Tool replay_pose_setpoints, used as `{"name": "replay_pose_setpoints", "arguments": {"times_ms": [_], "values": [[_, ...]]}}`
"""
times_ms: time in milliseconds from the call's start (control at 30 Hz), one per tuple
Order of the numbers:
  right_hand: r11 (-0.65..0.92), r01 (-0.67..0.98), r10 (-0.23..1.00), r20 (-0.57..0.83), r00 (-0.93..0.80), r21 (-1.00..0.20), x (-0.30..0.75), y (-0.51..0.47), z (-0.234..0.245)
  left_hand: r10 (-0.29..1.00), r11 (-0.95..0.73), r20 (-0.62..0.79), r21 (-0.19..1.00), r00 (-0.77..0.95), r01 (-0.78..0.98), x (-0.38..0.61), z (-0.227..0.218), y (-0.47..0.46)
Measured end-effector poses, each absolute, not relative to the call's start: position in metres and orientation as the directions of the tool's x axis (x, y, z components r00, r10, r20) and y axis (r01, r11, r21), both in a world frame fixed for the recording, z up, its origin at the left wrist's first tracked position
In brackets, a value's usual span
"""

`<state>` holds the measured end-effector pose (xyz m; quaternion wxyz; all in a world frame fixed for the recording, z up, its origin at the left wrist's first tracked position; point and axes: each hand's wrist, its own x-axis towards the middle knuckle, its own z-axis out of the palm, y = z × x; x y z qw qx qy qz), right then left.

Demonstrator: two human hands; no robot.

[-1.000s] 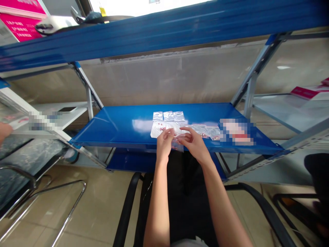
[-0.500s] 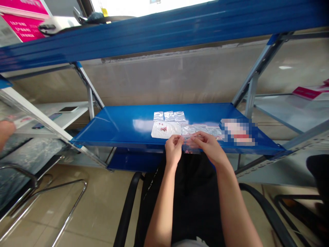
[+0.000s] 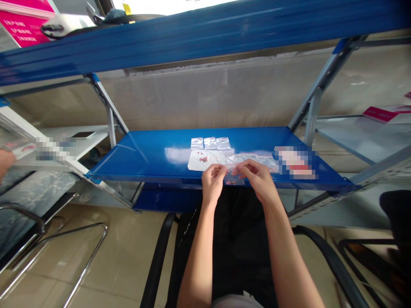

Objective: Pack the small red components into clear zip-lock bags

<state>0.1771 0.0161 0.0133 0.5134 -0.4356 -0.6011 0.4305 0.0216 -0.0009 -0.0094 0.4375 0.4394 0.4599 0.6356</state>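
Note:
My left hand [image 3: 212,181] and my right hand [image 3: 257,178] pinch the top edge of a small clear plastic bag [image 3: 233,176] between them, just at the front edge of the blue shelf [image 3: 147,157]. The bag holds a few small red bits. Behind my hands lies a white sheet [image 3: 205,160] with several small red pieces on it. A row of three small clear bags [image 3: 210,143] sits further back. More clear bags [image 3: 257,160] lie to the right of the sheet.
A blurred-out packet [image 3: 293,162] lies at the shelf's right. A phone [image 3: 83,135] rests on a white shelf to the left. Another person's hand [image 3: 5,160] shows at the far left edge. Chrome chair frames [image 3: 48,244] stand on the floor at left; pink packaging [image 3: 380,114] lies far right.
Both hands drew the small clear bag back from over the white sheet to the shelf's front edge and spread apart along its top.

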Motion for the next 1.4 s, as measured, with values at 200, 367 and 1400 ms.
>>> {"name": "replay_pose_setpoints", "arguments": {"times_ms": [200, 367, 1400], "values": [[0.224, 0.061, 0.952, 0.204, -0.229, -0.973, 0.173, 0.015, 0.015, 0.97, -0.203, 0.179, 0.968, -0.165, -0.149, 0.016, -0.01, -0.001], [0.272, 0.137, 0.931, 0.225, -0.286, -0.952, 0.171, 0.017, 0.014, 0.951, -0.247, 0.254, 0.967, -0.175, 0.06, 0.015, -0.011, 0.0], [0.21, 0.078, 0.963, 0.193, -0.189, -0.975, 0.198, 0.016, 0.004, 0.973, -0.231, 0.232, 0.968, 0.003, -0.098, 0.018, -0.01, -0.009]]}}
